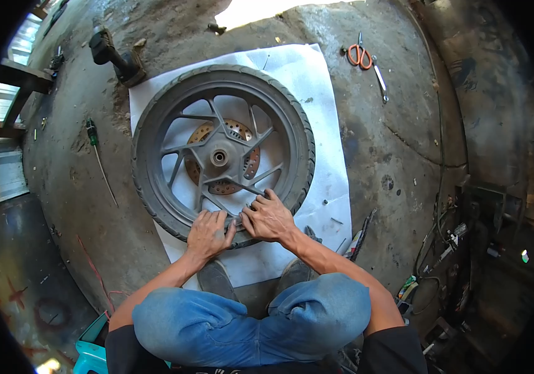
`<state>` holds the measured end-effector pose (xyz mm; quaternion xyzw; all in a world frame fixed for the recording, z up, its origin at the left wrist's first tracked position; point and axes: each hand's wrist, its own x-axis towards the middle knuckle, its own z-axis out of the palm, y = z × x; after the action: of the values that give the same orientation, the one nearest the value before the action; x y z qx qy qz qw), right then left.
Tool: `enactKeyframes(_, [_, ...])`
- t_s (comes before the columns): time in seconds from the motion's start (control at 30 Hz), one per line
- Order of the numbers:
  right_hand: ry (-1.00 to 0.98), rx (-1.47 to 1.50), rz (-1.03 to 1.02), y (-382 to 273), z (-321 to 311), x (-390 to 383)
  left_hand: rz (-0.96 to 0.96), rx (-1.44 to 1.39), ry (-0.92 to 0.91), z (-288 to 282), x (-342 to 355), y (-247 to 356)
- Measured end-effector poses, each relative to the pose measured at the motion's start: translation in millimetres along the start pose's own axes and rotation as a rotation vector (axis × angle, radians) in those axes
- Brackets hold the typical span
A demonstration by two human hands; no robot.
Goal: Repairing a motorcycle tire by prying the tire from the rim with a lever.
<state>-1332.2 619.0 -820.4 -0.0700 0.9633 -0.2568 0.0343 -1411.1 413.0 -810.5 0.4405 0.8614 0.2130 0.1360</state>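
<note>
Left to right: a screwdriver [93,136] and cordless tool [117,59], apparently parked within reach; the wheel [219,158], flat on a white sheet [332,177] probably shielding it from the floor [385,156]; left hand [209,235] and right hand [270,218] on its near edge, perhaps steadying it, whether either grip is clamped unclear; scissors [360,47] and wrench [380,80] beyond.

The left hand [207,234] and right hand [269,218] touch the near side of a grey, black-tyred metal wheel [232,153]; beyond them, orange-handled scissors [360,48] lie rightward, a green-handled screwdriver [93,134] leftward.
</note>
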Motion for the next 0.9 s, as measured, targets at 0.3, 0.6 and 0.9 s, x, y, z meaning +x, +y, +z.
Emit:
enactKeyframes(0.3, [0.187,-0.016,-0.054,9,20,-4,-0.060,-0.016,-0.007,-1,4,5])
enactKeyframes(0.6, [0.889,0.281,0.526,-12,-28,-54,-0.146,0.005,0.027,-13,2,9])
enactKeyframes(0.9, [0.789,-0.160,1.513,53,16,-347,-0.165,0.006,-0.010,-17,4,22])
